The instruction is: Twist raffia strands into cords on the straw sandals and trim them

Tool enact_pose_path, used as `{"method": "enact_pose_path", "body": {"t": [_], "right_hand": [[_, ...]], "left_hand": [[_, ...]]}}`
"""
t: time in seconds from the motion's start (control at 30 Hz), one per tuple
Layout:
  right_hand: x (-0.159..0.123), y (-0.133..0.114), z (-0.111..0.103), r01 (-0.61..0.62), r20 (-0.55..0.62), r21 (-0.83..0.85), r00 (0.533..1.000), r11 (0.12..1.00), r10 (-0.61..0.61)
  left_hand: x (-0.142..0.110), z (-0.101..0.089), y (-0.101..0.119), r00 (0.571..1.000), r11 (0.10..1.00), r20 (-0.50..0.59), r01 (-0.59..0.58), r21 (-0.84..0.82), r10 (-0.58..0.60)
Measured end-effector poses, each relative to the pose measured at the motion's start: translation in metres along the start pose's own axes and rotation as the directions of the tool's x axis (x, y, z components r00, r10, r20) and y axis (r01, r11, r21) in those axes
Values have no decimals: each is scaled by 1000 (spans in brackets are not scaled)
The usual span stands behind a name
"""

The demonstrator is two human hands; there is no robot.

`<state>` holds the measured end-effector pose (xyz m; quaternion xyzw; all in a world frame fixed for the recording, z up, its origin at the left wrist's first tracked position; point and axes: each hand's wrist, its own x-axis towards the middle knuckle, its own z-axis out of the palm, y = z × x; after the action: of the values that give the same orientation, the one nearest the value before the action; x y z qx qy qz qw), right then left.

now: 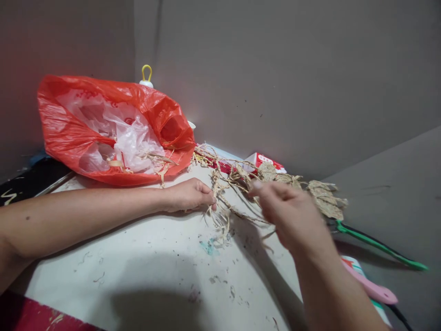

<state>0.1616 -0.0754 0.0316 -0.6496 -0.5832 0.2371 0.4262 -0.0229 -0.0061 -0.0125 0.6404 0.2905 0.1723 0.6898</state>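
A tangle of dry straw-coloured raffia strands (230, 186) lies across the far side of a stained white table (144, 257). My left hand (189, 195) rests on the table with its fingers curled, pinching strands at the tangle's near end. Just right of it, my right hand (289, 214) hovers above the table, slightly blurred, its fingers pinched together on other strands. Flat woven raffia pieces (325, 198) lie past the right hand at the table's edge.
A red plastic bag (69, 133) holding clear plastic and raffia scraps sits at the back left. A red-and-white carton (263, 162) lies by the wall. A green-handled tool (375, 244) and a pink handle (372, 288) are at the right edge. Walls close in behind.
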Motion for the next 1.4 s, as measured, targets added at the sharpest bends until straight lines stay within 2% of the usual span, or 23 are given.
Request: {"method": "enact_pose_path", "body": {"t": [0.07,0.13,0.23,0.43,0.57,0.67,0.77,0.87,0.93,1.0,1.07,1.17,1.27,1.4], "right_hand": [[-10,-5,17,11,214,-171,976,985,26],[-16,-2,32,59,253,-308,967,950,22],[-19,8,44,111,254,-367,967,924,-15],[-15,9,35,137,410,-297,912,945,-4],[-11,3,29,69,483,-216,874,974,45],[-7,3,24,-1,554,-136,829,991,77],[-4,6,18,-54,589,-73,804,996,86],[-1,9,15,-132,583,-41,802,990,131],[1,12,15,-187,555,-48,812,981,182],[3,14,14,-214,509,-59,834,975,214],[5,14,11,-201,433,-34,880,979,196],[3,7,1,-241,313,107,929,965,197],[-10,-10,-2,-317,280,292,930,902,236],[-30,-25,21,-306,318,458,933,835,168]], "left_hand": [[0,2,0,1000,999,-22,-21,-26,21],[0,4,-1,999,999,-38,-38,-23,37],[-1,5,0,997,998,-49,-50,27,51],[-2,5,3,993,989,-90,-71,134,83],[1,3,2,993,977,-67,-82,197,97],[2,3,1,987,984,-157,-4,179,33],[0,4,4,975,988,-194,130,85,-111],[-1,4,9,970,981,-147,193,-17,-194],[-2,3,9,964,978,-162,204,-49,-210],[-1,3,9,960,978,-186,201,-59,-209],[0,4,8,957,979,-210,195,-57,-203],[0,5,7,952,980,-233,195,-46,-201],[-1,5,8,951,981,-241,187,-54,-195],[-2,5,8,956,985,-241,155,-71,-167]]}}
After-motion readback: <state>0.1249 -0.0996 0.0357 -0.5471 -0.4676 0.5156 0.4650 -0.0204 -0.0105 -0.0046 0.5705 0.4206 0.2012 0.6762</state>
